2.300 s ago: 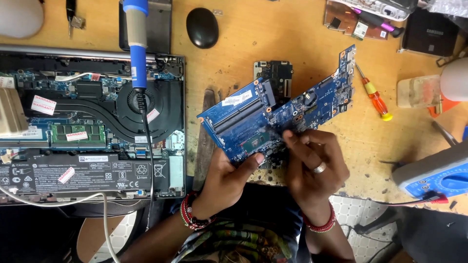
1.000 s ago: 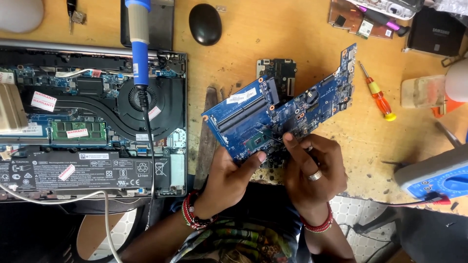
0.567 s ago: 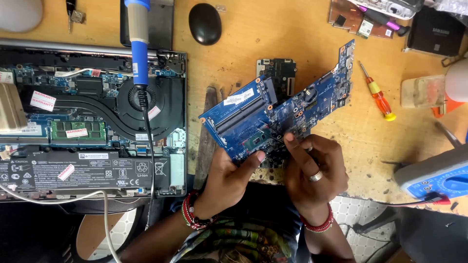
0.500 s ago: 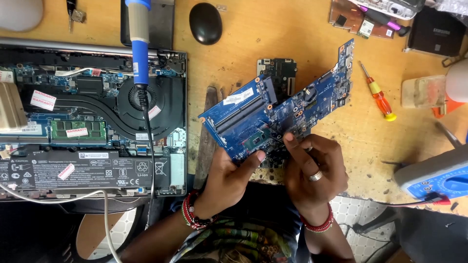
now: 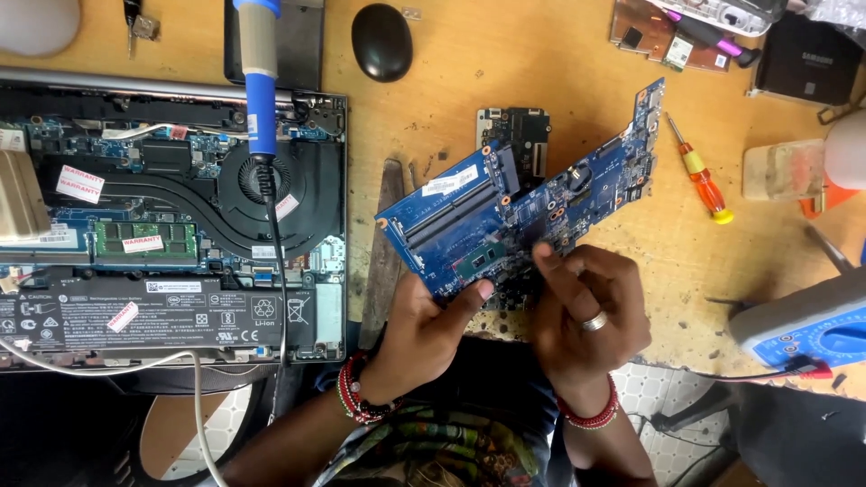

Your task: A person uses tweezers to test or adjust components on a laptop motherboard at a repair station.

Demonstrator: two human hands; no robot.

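Blue circuit board (image 5: 523, 212) held up over the wooden bench (image 5: 541, 81), tilted, its long axis running from lower left to upper right, its far end near a red-and-yellow screwdriver (image 5: 699, 176) lying on the bench. Left hand (image 5: 428, 325) grips the board's lower left edge, fingers closed under it, thumb pressed on the top face just beside a dark square chip. Right hand (image 5: 586, 311) closed on the lower middle edge, fingertips curled over the board's face, a ring on one finger; grip firm on both sides, no gap showing. Beaded bands on both wrists. Behind the board, a small dark circuit piece (image 5: 514, 135) lies flat on the bench, partly covered by it. To the left, an opened laptop (image 5: 171, 216) with its fan, battery and memory showing; a blue-handled soldering iron (image 5: 259, 90) rests across it, cord trailing down. A black mouse (image 5: 382, 41) sits above, well apart. Blue meter (image 5: 812, 325) at lower right. Against the frame from a couple of seconds ago: board tipped a little steeper, its upper right end slightly higher; right fingertips now further up on the face; left hand much the same.
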